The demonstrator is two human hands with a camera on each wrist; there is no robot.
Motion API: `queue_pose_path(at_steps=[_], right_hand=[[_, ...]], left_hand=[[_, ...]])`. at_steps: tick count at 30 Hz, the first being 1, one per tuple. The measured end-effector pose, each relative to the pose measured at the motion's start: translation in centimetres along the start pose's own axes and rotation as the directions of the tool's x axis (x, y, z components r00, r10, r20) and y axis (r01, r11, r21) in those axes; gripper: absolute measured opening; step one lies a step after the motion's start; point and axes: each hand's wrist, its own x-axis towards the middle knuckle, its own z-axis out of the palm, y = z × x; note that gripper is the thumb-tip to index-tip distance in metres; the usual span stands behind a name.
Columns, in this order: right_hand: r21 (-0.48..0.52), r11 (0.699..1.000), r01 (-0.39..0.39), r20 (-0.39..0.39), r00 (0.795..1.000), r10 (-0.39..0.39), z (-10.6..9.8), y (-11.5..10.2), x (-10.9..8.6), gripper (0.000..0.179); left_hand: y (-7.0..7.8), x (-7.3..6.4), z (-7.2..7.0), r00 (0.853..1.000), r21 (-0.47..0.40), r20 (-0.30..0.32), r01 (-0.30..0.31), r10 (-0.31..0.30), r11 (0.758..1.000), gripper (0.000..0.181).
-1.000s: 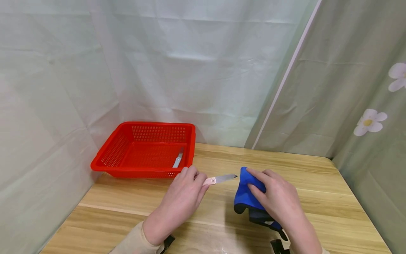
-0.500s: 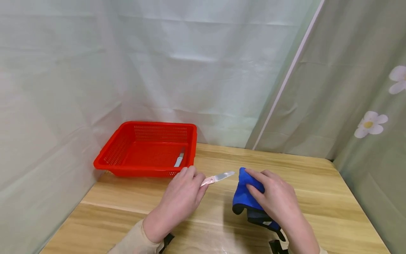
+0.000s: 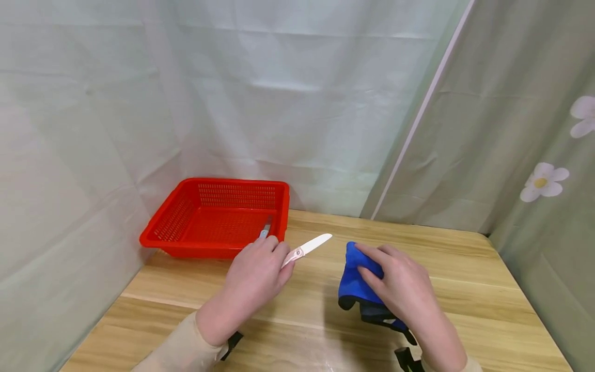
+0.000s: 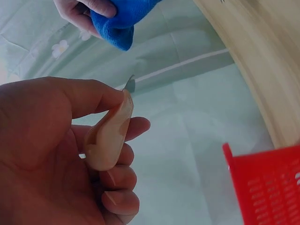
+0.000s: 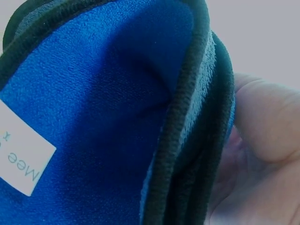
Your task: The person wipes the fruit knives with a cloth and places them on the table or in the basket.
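Observation:
My left hand (image 3: 255, 274) grips a small knife (image 3: 316, 243) by its pale pink handle, the blade angled up to the right. In the left wrist view the handle (image 4: 110, 136) sits between thumb and curled fingers. My right hand (image 3: 403, 279) pinches a folded blue cloth (image 3: 359, 279) with black edging, which hangs over the table. A white label (image 5: 21, 152) shows on the cloth in the right wrist view. The blade tip and the cloth are a short gap apart. Another knife (image 3: 265, 230) lies in the red basket (image 3: 158, 243), its handle partly hidden behind my left hand.
The basket stands at the back left of the wooden table (image 3: 465, 289), just beyond my left hand. Pale curtains (image 3: 297, 103) hang along the back and both sides. Black straps (image 3: 406, 359) show near my wrists.
My left hand has moved left and slightly back with the knife, its blade tilting further upward and away from the cloth. My right hand has shifted slightly left with the cloth.

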Motion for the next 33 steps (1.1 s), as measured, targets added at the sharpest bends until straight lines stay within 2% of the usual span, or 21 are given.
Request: queue_pose_path(at_steps=[8, 18, 26, 33], right_hand=[[0.008, 1.0, 0.019, -0.004, 1.0, -0.019, 0.0, -0.3, 0.9, 0.047], [0.007, 0.999, 0.051, -0.02, 0.999, -0.05, 0.3, -0.5, 2.3, 0.047], [0.024, 0.998, 0.057, 0.003, 0.998, -0.057, 0.6, -1.0, 3.5, 0.048], [0.045, 0.998, 0.052, 0.005, 0.999, -0.052, 1.0, -1.6, 4.6, 0.045]], left_hand=[[-1.9, 0.9, -0.9, 0.998, 0.027, 0.048, 0.039, -0.041, 0.999, 0.031], [-3.8, 2.4, -1.6, 0.981, 0.011, 0.149, 0.121, -0.121, 0.993, 0.037], [-5.9, 3.3, -1.7, 0.949, 0.012, 0.237, 0.213, -0.21, 0.977, 0.034], [-7.8, 4.2, -1.1, 0.907, 0.028, 0.299, 0.301, -0.296, 0.953, 0.03]])
